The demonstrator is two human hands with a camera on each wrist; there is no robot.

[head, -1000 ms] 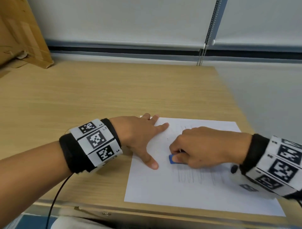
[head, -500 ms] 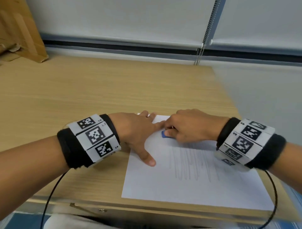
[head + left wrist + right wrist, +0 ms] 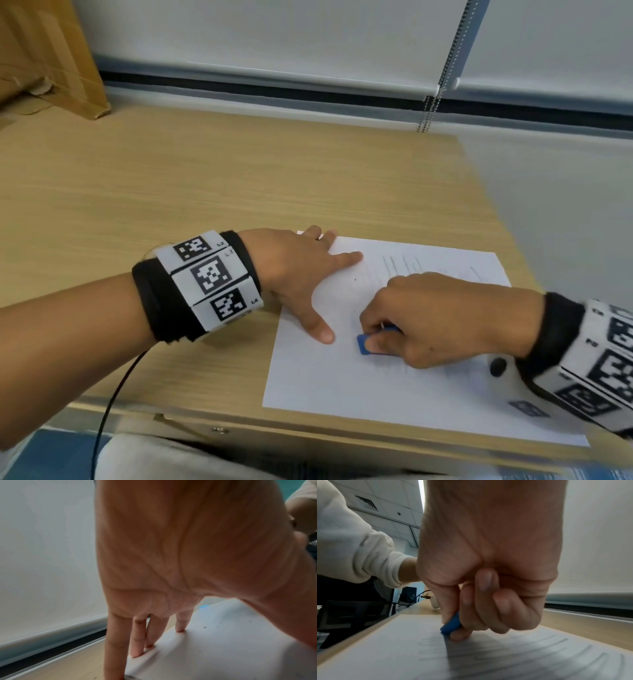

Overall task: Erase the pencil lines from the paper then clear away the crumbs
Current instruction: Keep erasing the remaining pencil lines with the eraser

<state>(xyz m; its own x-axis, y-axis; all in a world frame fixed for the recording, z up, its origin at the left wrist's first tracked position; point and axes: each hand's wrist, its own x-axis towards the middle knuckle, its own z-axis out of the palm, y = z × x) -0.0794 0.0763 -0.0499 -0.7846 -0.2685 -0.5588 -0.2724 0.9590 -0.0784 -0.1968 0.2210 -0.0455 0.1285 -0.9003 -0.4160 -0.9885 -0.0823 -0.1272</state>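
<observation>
A white sheet of paper (image 3: pixel 342 383) lies near the front right edge of the wooden desk (image 3: pixel 205 192). Faint pencil lines (image 3: pixel 400 265) run across it, seen closer in the right wrist view as pencil lines (image 3: pixel 539 654). My right hand (image 3: pixel 376 337) pinches a small blue eraser (image 3: pixel 363 344) and presses it on the paper near the sheet's middle; the eraser (image 3: pixel 451 624) sits between thumb and fingers. My left hand (image 3: pixel 308 274) lies flat with fingers spread, pressing the sheet's left side; its fingertips (image 3: pixel 137 654) hold the far corner. A few dark crumbs (image 3: pixel 205 627) dot the paper.
A brown cardboard box (image 3: pixel 44 58) stands at the far left of the desk. A roller blind with a bead chain (image 3: pixel 428 113) hangs behind the desk. The desk's right edge runs just past the paper. A black cable (image 3: pixel 113 404) trails from my left wrist.
My right hand with the eraser went from the sheet's middle up to its far edge, then came back toward me to the middle. My left hand has stayed pressed on the paper.
</observation>
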